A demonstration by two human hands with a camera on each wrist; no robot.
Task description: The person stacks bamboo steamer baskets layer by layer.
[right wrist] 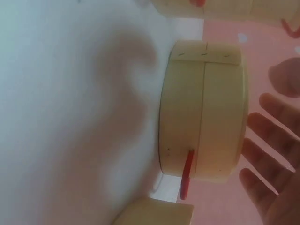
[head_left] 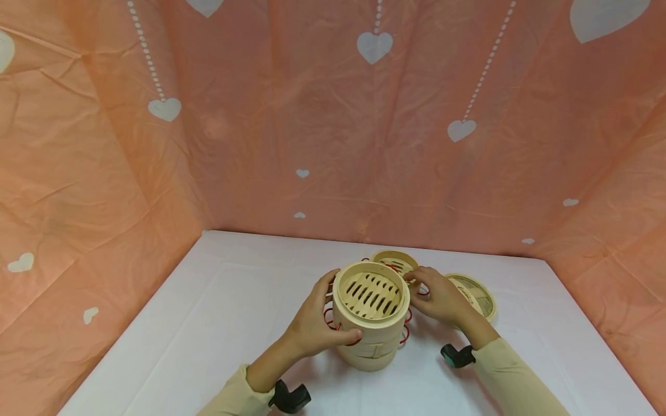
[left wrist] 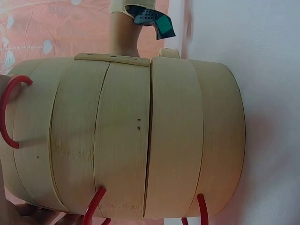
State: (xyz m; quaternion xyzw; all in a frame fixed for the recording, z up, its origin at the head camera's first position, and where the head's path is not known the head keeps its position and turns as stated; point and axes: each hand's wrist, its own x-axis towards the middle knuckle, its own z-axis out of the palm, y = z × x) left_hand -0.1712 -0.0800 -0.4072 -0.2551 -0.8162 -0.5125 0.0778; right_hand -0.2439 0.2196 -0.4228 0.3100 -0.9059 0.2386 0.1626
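A stack of bamboo steamer baskets (head_left: 367, 362) with red loop handles stands upright on the table, its slotted top tier (head_left: 370, 294) facing up. My left hand (head_left: 314, 323) grips the left side of the stack near the top, thumb across the front and fingers round the far side. Behind the stack sits a separate bamboo steamer basket (right wrist: 201, 112), partly hidden in the head view. Over its near right side is my right hand (head_left: 439, 294). In the right wrist view those fingers (right wrist: 269, 129) are spread beside the basket's rim; whether they touch it I cannot tell.
A round woven bamboo lid (head_left: 485, 300) lies to the right, partly behind my right forearm. White cloth (head_left: 250, 289) covers the table. Pink curtains (head_left: 333, 115) with white hearts enclose the back and both sides. Each wrist bears a black camera (head_left: 290, 397).
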